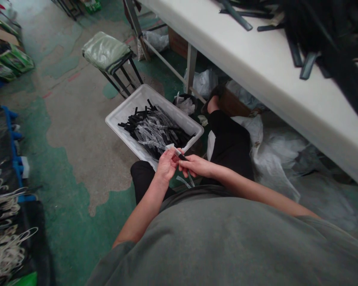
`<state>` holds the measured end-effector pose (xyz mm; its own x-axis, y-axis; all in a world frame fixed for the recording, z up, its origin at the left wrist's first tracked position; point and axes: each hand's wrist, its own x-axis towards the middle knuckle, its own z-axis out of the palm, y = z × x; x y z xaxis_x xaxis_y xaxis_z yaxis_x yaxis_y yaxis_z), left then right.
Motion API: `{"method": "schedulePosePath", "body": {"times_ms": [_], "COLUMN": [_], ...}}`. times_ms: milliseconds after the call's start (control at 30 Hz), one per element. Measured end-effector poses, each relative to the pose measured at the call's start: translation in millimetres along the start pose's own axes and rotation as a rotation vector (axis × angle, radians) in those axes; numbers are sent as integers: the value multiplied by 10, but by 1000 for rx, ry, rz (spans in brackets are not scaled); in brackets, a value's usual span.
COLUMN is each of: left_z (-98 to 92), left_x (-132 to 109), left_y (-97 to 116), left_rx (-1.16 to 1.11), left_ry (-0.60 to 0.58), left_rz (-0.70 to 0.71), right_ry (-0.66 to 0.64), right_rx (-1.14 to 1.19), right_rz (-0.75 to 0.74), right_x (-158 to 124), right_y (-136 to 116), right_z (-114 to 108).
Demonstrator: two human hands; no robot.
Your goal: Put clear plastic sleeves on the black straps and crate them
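In front of my lap, my left hand is closed on a small clear plastic sleeve, its upper end sticking out past the fingers. Pinched in my right hand is a thin black strip, whose far end meets the sleeve. How far the strip sits inside the sleeve, I cannot tell. A clear tail of plastic hangs below my right hand. Just beyond both hands stands a white plastic bin, holding many black strips, some of them wrapped in clear plastic.
A white table runs along the right, with a pile of black strips on it. A stool with a covered seat stands beyond the bin. White plastic bags lie under the table. Bundled pale cords lie at left.
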<state>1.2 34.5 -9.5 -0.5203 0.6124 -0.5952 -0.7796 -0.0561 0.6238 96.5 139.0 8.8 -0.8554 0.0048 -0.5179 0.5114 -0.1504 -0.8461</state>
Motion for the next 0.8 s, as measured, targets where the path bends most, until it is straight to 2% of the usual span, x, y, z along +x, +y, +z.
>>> {"method": "schedulePosePath", "body": {"times_ms": [67, 133, 200, 300, 367, 500, 533, 700, 800], "left_z": [-21, -56, -102, -146, -125, -2, 15, -14, 32], "left_x": [-14, -19, -19, -45, -94, -207, -224, -289, -344], "left_y": [-78, -125, -121, -77, -89, -177, -172, -5, 4], "left_rx": [55, 63, -12, -150, -192, -156, -153, -282, -254], "left_ry": [-82, -95, -13, 164, 202, 6, -12, 179, 72], "left_rz": [-28, -34, 4, 66, 50, -48, -46, 50, 33], "right_ry": [-10, -19, 33, 198, 232, 248, 243, 226, 272], "right_rx": [9, -42, -201, -448, -486, -516, -538, -604, -636], "right_rz": [14, 25, -27, -123, -115, -121, -128, -158, -174], "right_x": [15, -46, -192, -452, -542, -533, -541, -690, -648], "right_y": [-19, -69, -128, -171, -170, -239, -280, -484, -536], "right_z": [5, 2, -14, -40, -46, -65, -83, -162, -104]}}
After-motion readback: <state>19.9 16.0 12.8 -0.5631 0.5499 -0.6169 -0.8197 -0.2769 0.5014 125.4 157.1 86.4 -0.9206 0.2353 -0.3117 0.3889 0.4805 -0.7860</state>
